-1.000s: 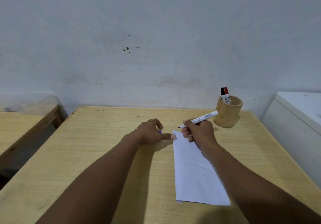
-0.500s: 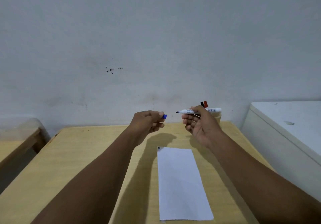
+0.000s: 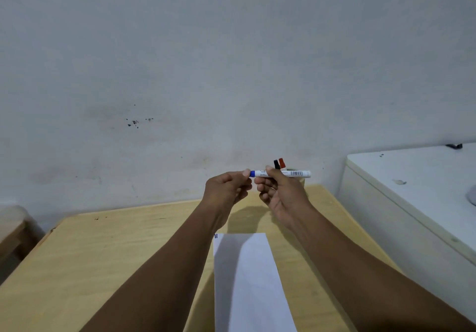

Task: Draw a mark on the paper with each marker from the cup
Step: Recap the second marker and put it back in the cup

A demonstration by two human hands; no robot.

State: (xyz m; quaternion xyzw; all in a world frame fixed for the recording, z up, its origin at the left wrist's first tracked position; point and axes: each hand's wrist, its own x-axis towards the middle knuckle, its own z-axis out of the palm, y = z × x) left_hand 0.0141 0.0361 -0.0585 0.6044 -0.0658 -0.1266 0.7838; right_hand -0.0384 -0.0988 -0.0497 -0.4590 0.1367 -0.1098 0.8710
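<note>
Both hands raised above surface (image 3: 103, 249), far of paper (image 3: 247, 280). Right hand (image 3: 280, 195) closing fingers around marker (image 3: 283, 173), holding it level. Left hand (image 3: 226, 190) pinching blue cap (image 3: 252, 173) at marker's left end. Two small marks (image 3: 216, 236) showing at paper's far left corner

wooden table (image 3: 103, 249) | white cabinet (image 3: 412, 203) at right | stained wall (image 3: 231, 61) | 2nd table (image 3: 10, 231) at left
</note>
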